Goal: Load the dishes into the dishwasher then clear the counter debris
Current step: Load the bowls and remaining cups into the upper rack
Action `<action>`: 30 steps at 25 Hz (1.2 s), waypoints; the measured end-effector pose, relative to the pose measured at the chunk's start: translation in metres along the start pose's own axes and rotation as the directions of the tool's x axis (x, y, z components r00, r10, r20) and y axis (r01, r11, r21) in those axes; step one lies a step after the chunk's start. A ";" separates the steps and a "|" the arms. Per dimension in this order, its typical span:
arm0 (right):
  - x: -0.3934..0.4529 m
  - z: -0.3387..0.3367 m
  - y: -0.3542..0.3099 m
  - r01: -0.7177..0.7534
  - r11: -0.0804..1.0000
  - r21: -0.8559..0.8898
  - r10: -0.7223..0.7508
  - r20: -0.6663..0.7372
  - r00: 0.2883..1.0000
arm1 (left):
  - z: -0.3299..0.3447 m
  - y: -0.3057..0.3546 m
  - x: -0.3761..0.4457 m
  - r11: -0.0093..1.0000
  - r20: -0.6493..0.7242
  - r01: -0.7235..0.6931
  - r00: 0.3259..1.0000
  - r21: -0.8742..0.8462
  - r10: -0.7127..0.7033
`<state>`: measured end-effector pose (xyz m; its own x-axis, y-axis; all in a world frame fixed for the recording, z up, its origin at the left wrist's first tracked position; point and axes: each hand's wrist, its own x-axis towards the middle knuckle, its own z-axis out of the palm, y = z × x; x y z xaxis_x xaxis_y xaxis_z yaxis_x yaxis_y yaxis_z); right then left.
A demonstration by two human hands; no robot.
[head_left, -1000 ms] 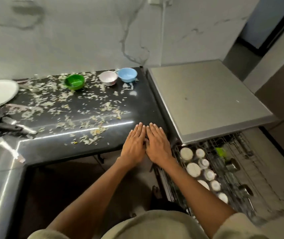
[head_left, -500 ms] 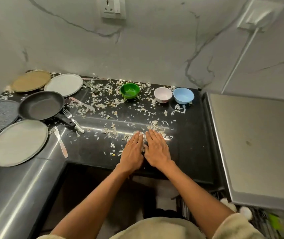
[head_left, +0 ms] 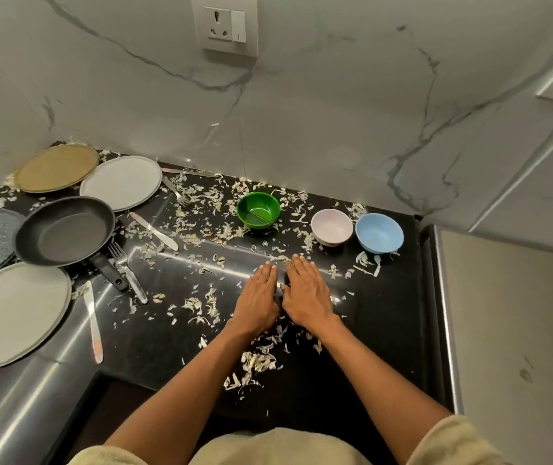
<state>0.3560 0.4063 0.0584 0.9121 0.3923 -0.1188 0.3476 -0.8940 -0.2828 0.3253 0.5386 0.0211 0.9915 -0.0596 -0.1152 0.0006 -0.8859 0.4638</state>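
Fingers (head_left: 296,268) flat, straight, holding nothing; your left hand (head_left: 260,302) and right hand (head_left: 305,297) rest side by side on the surface (head_left: 385,313). Scraps (head_left: 258,360) scattered all around. Bowls (head_left: 259,209) beyond, pan (head_left: 63,231) and plates (head_left: 13,313) left. Lift dishes first; carry them level, then sweep scraps.

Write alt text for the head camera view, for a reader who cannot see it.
A person's left hand and right hand lie flat, side by side, on a black counter strewn with pale scraps. Behind them stand a green bowl, a white bowl and a blue bowl; to the left lie a frying pan, plates and cutlery.
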 end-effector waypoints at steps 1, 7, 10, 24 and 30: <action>0.007 0.002 0.000 0.007 1.000 0.003 -0.007 0.016 1.000 | -0.001 -0.003 0.004 1.000 0.004 0.001 1.000 -0.005 -0.001; 0.048 0.004 -0.012 0.007 0.997 0.081 -0.004 -0.037 0.999 | -0.027 -0.019 0.030 0.996 -0.054 0.005 0.999 -0.084 -0.010; 0.069 0.002 -0.023 -0.001 0.998 0.066 0.006 -0.078 0.997 | -0.044 -0.029 0.039 0.993 -0.086 -0.002 0.996 -0.117 -0.008; 0.153 -0.018 -0.058 0.054 0.996 -0.064 -0.070 -0.264 0.962 | -0.089 -0.077 0.097 0.986 -0.217 0.012 0.975 -0.166 -0.048; 0.166 -0.015 -0.064 0.029 0.993 -0.117 -0.057 -0.249 0.967 | -0.087 -0.087 0.112 0.981 -0.182 -0.004 0.983 -0.195 -0.032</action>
<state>0.4889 0.5249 0.0713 0.9160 0.3766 0.1385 0.3968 -0.9014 -0.1733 0.4473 0.6493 0.0440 0.9980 0.0538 0.0317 0.0221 -0.7787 0.6270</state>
